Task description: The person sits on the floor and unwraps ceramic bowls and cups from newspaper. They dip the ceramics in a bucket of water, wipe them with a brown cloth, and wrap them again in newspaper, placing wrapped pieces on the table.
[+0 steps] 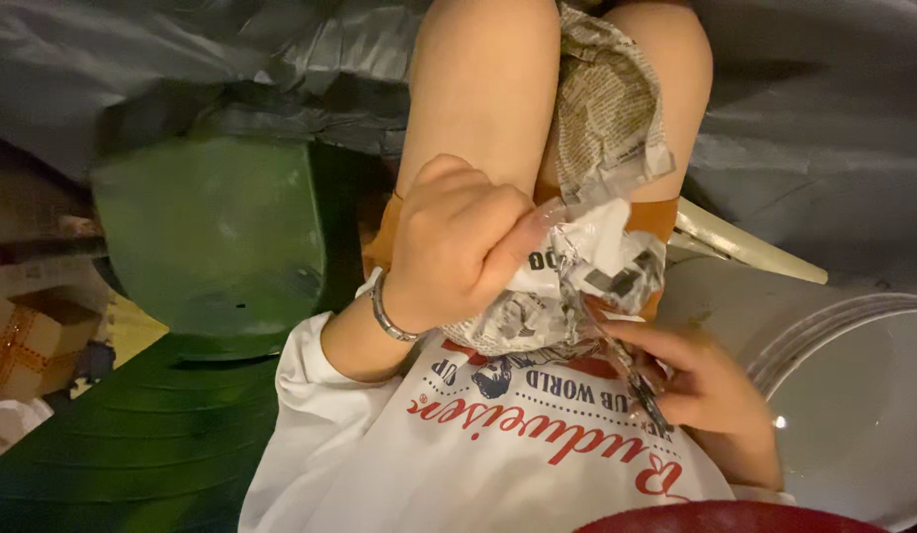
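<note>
My left hand (pixel 448 247), with a thin bracelet on its wrist, is closed over the top of a crumpled newspaper bundle (pixel 586 266) held over my lap. My right hand (pixel 705 380) pinches a twisted strip of the same newspaper at the bundle's lower right edge. More newspaper (pixel 606 109) lies between my bare knees, further from me. My white printed shirt (pixel 498 454) fills the lower middle of the view. What the paper wraps is hidden.
A green plastic stool or tub (pixel 212 247) stands to the left, with a cardboard box (pixel 29 341) beyond it. A large pale metal basin (pixel 863 405) sits at the right, and a red rim (pixel 725 518) is at the bottom edge. Grey sheeting (pixel 823 118) covers the ground.
</note>
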`<state>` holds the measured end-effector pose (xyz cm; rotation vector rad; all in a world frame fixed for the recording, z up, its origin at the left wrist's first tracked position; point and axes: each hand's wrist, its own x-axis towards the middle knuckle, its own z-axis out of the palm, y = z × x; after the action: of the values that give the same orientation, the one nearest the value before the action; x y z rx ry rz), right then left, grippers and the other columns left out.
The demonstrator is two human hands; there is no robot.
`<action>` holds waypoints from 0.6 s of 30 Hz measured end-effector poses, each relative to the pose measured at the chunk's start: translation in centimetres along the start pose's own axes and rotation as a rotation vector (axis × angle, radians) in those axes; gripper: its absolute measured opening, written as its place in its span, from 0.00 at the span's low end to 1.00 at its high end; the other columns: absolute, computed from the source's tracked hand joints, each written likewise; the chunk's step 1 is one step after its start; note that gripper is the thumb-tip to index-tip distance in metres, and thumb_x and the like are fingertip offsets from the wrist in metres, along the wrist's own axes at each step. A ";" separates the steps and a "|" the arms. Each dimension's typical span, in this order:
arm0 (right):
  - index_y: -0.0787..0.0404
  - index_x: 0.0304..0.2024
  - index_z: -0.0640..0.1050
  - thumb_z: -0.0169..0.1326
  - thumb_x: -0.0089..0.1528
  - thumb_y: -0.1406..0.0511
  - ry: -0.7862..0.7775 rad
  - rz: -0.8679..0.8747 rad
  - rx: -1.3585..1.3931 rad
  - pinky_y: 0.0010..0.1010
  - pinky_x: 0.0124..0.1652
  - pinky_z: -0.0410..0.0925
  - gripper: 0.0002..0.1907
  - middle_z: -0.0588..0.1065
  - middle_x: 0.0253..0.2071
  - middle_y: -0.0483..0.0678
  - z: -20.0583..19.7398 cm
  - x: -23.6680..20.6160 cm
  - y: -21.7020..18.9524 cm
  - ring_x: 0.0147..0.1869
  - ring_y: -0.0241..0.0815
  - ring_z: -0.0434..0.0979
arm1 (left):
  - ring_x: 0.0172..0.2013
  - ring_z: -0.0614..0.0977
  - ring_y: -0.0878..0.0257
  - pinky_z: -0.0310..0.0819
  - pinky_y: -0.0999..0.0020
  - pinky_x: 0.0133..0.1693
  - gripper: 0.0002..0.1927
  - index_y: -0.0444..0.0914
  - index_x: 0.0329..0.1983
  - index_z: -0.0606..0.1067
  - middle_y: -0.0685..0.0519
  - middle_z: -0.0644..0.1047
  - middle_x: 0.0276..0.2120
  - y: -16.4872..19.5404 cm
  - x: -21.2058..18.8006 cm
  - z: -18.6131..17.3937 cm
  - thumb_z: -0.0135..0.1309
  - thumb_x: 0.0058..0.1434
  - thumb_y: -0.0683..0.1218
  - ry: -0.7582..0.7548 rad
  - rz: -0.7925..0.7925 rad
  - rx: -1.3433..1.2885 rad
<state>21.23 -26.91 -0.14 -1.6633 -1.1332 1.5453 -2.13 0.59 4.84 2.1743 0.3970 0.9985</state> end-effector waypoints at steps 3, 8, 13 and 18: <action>0.65 0.64 0.76 0.67 0.46 0.64 -0.002 -0.036 0.141 0.26 0.43 0.68 0.42 0.81 0.48 0.49 0.5 0.7 -0.6 0.45 0.38 0.77 | 0.28 0.75 0.52 0.64 0.56 0.41 0.09 0.37 0.32 0.74 0.50 0.73 0.25 0.2 0.0 0.6 0.61 0.65 0.43 0.004 0.011 -0.005; 0.64 0.63 0.76 0.69 0.44 0.64 -0.046 0.001 0.162 0.25 0.36 0.66 0.43 0.79 0.39 0.46 0.6 0.9 -0.5 0.41 0.37 0.76 | 0.30 0.76 0.53 0.65 0.56 0.44 0.08 0.36 0.35 0.74 0.52 0.76 0.28 0.4 -0.1 1.2 0.61 0.66 0.43 0.023 0.025 0.005; 0.67 0.64 0.74 0.71 0.47 0.66 -0.080 -0.038 0.317 0.24 0.38 0.67 0.42 0.77 0.40 0.46 0.3 0.6 1.2 0.40 0.35 0.74 | 0.36 0.77 0.53 0.65 0.58 0.44 0.13 0.35 0.44 0.75 0.50 0.78 0.35 0.2 -0.1 0.2 0.64 0.61 0.45 -0.072 0.071 -0.133; 0.67 0.65 0.74 0.73 0.49 0.65 -0.134 -0.030 0.300 0.22 0.36 0.65 0.42 0.76 0.37 0.45 -0.1 0.8 2.3 0.38 0.33 0.73 | 0.40 0.79 0.53 0.67 0.58 0.47 0.23 0.35 0.53 0.74 0.50 0.79 0.39 -0.1 -0.5 -0.2 0.67 0.60 0.50 -0.279 -0.003 -0.269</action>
<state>21.77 -27.25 -2.52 -1.3558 -0.9321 1.7334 -2.58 0.55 4.59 2.0275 0.1261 0.6890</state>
